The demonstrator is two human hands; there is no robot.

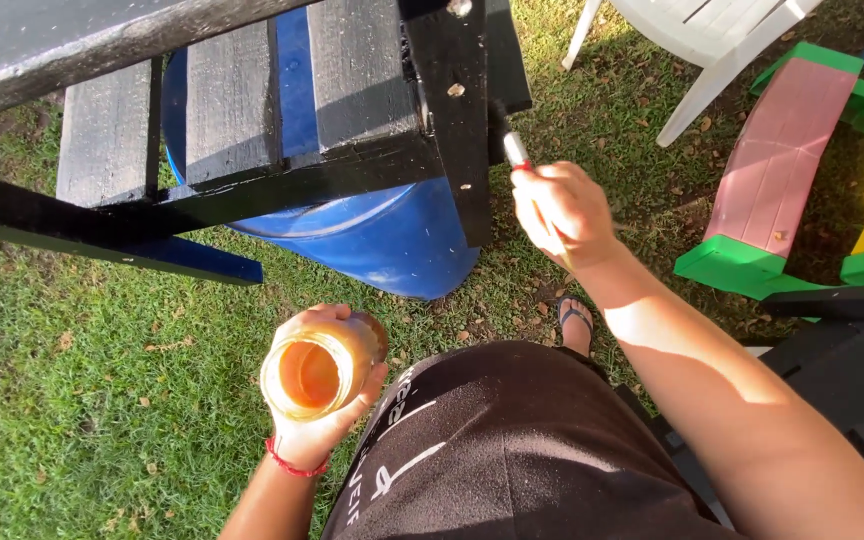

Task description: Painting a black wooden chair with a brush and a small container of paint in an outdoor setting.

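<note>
My right hand grips a paintbrush with a metal ferrule, its bristles against the right edge of a black-painted wooden chair frame. The frame's black slats rest on top of a blue plastic barrel. My left hand, with a red string on the wrist, holds an open glass jar of orange-brown liquid, low and left of the barrel, above the grass.
Grass lies all around. A white plastic chair stands at the top right. A pink, green and yellow painted wooden piece lies at the right. Dark furniture parts sit at the lower right. My sandalled foot is near the barrel.
</note>
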